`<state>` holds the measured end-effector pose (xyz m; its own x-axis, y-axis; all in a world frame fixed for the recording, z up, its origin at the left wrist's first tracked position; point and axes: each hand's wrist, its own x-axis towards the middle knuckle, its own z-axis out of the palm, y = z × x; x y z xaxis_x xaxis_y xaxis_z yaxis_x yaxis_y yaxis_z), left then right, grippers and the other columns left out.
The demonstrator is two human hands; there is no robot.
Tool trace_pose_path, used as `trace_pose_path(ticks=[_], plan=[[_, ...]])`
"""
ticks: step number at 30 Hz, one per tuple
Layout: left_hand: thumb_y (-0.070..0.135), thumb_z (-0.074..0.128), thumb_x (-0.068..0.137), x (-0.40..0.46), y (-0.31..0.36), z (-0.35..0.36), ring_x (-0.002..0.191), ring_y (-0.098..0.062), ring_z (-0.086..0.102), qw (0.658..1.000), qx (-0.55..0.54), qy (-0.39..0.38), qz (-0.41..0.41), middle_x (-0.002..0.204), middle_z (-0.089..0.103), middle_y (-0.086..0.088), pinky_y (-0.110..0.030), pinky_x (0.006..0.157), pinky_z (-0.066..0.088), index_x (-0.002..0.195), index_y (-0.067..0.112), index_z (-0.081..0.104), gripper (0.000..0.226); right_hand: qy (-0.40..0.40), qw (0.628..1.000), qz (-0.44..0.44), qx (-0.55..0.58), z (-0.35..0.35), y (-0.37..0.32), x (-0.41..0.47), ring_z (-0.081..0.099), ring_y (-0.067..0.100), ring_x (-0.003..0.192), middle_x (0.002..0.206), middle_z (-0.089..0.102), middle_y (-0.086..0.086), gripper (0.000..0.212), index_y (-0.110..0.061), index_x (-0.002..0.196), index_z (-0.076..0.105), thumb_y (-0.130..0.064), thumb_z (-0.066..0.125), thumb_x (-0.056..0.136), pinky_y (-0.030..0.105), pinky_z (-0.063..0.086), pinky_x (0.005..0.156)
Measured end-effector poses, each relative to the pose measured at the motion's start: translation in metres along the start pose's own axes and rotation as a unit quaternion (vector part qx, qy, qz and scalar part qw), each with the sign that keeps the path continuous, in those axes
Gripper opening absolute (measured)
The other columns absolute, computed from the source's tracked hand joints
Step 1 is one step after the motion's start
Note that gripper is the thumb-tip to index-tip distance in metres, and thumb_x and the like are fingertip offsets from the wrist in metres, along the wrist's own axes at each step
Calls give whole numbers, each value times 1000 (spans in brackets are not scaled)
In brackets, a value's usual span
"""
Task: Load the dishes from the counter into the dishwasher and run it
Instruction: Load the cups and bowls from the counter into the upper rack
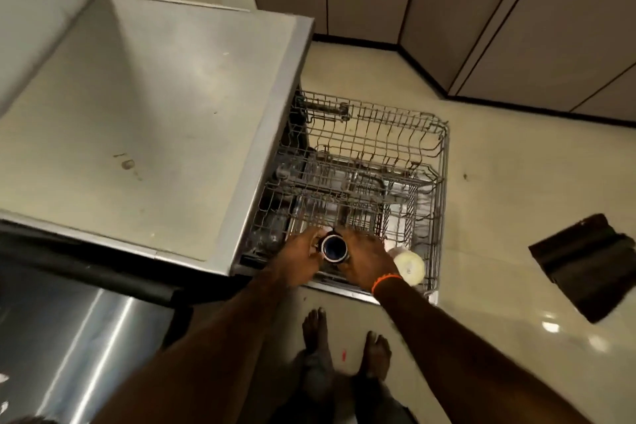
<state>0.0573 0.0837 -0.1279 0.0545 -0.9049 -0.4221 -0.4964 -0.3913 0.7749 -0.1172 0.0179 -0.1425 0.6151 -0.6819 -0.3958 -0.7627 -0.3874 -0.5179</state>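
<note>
1. Leftmost, a steel table point(137, 107) with a raised rim on its right edge; a few small stains on its surface, no dishes seen on it.
2. Below it at lower left, a shiny stainless appliance front point(86, 337), blurred.
3. Just right of the table, the dishwasher's wire racks are pulled out over the floor: upper rack point(395, 127) farther from the camera, lower rack point(426, 217) nearer.
4. Left hand point(301, 256) reaches down to the near edge of the lower rack, fingers curled against the left side of a dark mug point(334, 247).
5. The mug sits mouth-up between both hands, white rim, dark blue inside, at the front of the lower rack; cannot tell if it rests on the tines.
6. Right hand point(364, 260) wraps the mug's right side, fingers bent around it; orange band point(385, 280) on the wrist.
7. Just right of that hand, a pale round dish point(409, 267) stands in the lower rack's front right corner.
8. Bare feet point(344, 341) on the cream floor below.
9. Far right, a dark mat point(585, 265) on the floor, well apart from the racks.
</note>
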Motion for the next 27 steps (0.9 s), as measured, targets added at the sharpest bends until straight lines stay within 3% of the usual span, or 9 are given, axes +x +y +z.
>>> trace_pose_path(ticks=[2, 5, 9, 14, 19, 23, 27], plan=[[-6, 58, 85, 9, -17, 9, 112, -10, 63, 999, -21, -26, -28, 118, 66, 4, -24, 100, 47, 126, 18, 56, 48, -7, 1000, 6, -5, 12, 7, 9, 56, 32, 123, 136, 61, 10, 71, -19, 146, 38, -38, 65, 82, 40, 34, 109], [3, 63, 88, 21, -39, 19, 119, -15, 61, 996, -9, -59, -64, 128, 64, 1, -38, 104, 50, 136, 24, 48, 55, -20, 999, 9, -24, 29, 16, 24, 58, 30, 120, 133, 62, 8, 63, -20, 142, 38, -28, 67, 87, 36, 29, 107], [10, 68, 89, 32, -53, 25, 122, -15, 60, 995, 40, -74, -55, 134, 63, -1, -35, 103, 51, 145, 21, 41, 64, -29, 999, 21, -35, 42, 23, 34, 53, 33, 119, 134, 59, 9, 52, -18, 135, 42, -21, 63, 88, 35, 33, 104], [13, 69, 87, 47, -53, 23, 123, -19, 60, 990, 59, -108, -65, 135, 62, -1, -42, 102, 52, 145, 23, 41, 65, -28, 997, 44, -58, 47, 26, 41, 55, 32, 118, 129, 62, 10, 53, -17, 131, 44, -18, 66, 84, 41, 30, 110], [7, 66, 85, 51, -52, 37, 115, -21, 62, 987, 105, -111, -47, 127, 65, -2, -30, 91, 50, 139, 21, 49, 58, -43, 991, 61, -110, 54, 34, 43, 50, 30, 126, 128, 64, 7, 59, -16, 132, 43, -29, 71, 82, 45, 25, 114], [4, 64, 87, 57, -52, 40, 116, -22, 63, 985, 100, -122, -62, 131, 64, -3, -33, 92, 52, 145, 19, 46, 62, -65, 988, 91, -107, 59, 38, 44, 38, 29, 139, 133, 63, 5, 66, -19, 143, 38, -26, 69, 85, 58, 16, 118], [5, 64, 90, 61, -51, 42, 119, -21, 61, 985, 102, -115, -78, 131, 64, -3, -41, 100, 51, 143, 18, 50, 57, -59, 988, 84, -115, 59, 43, 43, 39, 27, 135, 130, 65, 1, 68, -28, 148, 37, -26, 65, 86, 57, 24, 114]])
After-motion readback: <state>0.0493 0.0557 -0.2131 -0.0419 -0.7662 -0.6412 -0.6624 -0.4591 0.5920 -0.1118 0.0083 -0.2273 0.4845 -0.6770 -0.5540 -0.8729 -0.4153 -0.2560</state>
